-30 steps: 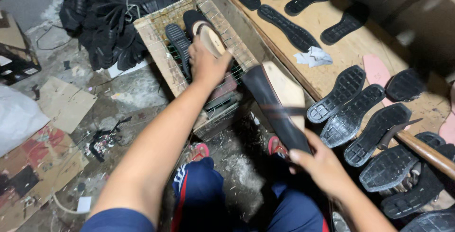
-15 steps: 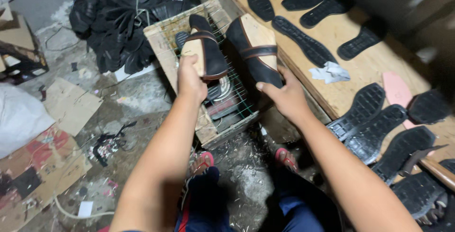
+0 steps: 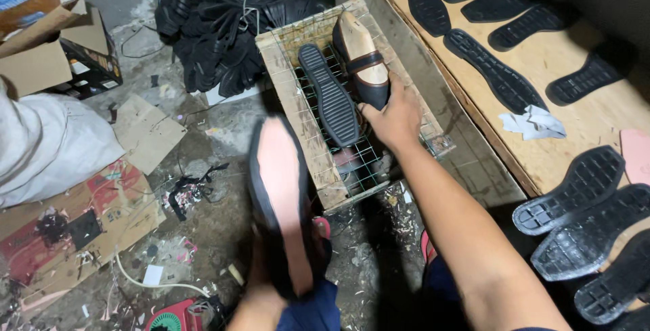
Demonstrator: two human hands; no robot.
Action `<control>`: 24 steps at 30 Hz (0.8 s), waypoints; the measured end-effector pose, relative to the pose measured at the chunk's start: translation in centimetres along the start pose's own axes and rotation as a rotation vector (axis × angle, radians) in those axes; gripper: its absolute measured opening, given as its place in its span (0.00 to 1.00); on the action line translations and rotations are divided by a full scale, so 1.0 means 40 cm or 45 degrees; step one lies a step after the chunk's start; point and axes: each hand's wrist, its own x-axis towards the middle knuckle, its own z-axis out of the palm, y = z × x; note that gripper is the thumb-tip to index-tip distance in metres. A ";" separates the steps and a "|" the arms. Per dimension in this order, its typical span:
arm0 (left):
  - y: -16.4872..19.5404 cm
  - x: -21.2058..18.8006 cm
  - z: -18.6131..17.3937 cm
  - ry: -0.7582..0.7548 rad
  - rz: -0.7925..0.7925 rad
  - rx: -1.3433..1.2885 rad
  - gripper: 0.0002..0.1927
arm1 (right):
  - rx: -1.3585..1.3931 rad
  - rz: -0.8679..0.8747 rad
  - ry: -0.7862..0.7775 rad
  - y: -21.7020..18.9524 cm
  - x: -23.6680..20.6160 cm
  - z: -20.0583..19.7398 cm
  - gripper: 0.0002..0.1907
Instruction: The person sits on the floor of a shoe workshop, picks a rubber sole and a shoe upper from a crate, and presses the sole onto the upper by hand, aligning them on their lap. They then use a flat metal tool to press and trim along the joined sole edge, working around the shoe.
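Observation:
My right hand (image 3: 394, 118) grips the heel end of a black shoe on a tan wooden last (image 3: 361, 59), which lies on the wire grid of a wooden box (image 3: 292, 94). Beside it on the grid lies a black rubber sole (image 3: 330, 95), tread up. My left hand (image 3: 261, 277) is low in the view and largely hidden behind a second black shoe (image 3: 281, 192). It holds that shoe upright with the pink bottom facing me, in front of the box.
A wooden bench (image 3: 542, 162) on the right carries several black soles (image 3: 567, 190) and a crumpled white paper (image 3: 535, 122). A heap of black uppers (image 3: 223, 23) lies behind the box. Cardboard boxes (image 3: 47, 60), a white sack (image 3: 47, 148) and scraps litter the floor on the left.
My left hand has drawn its shoe back from the box toward me and turned the pink bottom up. My right hand has laid the other shoe on the grid.

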 end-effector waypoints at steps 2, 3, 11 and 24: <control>0.041 -0.063 -0.005 0.299 0.859 2.311 0.40 | -0.023 0.040 -0.029 -0.007 -0.003 0.018 0.48; 0.055 -0.091 -0.008 0.255 0.684 2.419 0.40 | -0.048 0.045 -0.023 -0.009 -0.007 0.026 0.48; 0.062 -0.081 0.007 0.590 0.716 2.754 0.39 | -0.070 -0.059 0.098 -0.028 -0.039 0.036 0.48; -0.031 0.005 -0.087 0.508 0.455 2.990 0.37 | -0.015 -0.231 0.151 0.026 -0.077 -0.124 0.34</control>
